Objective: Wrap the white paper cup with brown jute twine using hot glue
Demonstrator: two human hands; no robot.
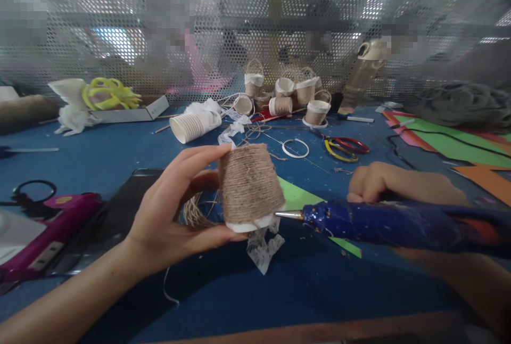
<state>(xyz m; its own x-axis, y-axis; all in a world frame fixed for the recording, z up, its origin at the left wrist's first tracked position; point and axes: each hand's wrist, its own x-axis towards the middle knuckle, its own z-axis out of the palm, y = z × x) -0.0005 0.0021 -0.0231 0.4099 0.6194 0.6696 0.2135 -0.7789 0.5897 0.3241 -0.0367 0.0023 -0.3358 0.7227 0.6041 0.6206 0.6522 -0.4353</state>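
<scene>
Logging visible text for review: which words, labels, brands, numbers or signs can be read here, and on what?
None can be read.
Yellow sticker on magenta glue gun: too small and blurred.
White box: any print is too small to read.
Twine-wrapped cup and blue glue gun: no lettering visible.

Over the blue desk point(311, 291), the left grip point(171, 203) holds a twine-wrapped cup point(249, 184), white rim toward six o'clock. The right grip point(399, 184) curls around a blue glue gun point(359, 227), its metal tip at the rim by the cup's four o'clock; contact is hard to tell. From the cup, scissors point(346, 148) lie at two o'clock, small baskets point(305, 91) at one, stacked paper cups point(186, 128) at ten, a magenta glue gun point(59, 227) at nine.
</scene>
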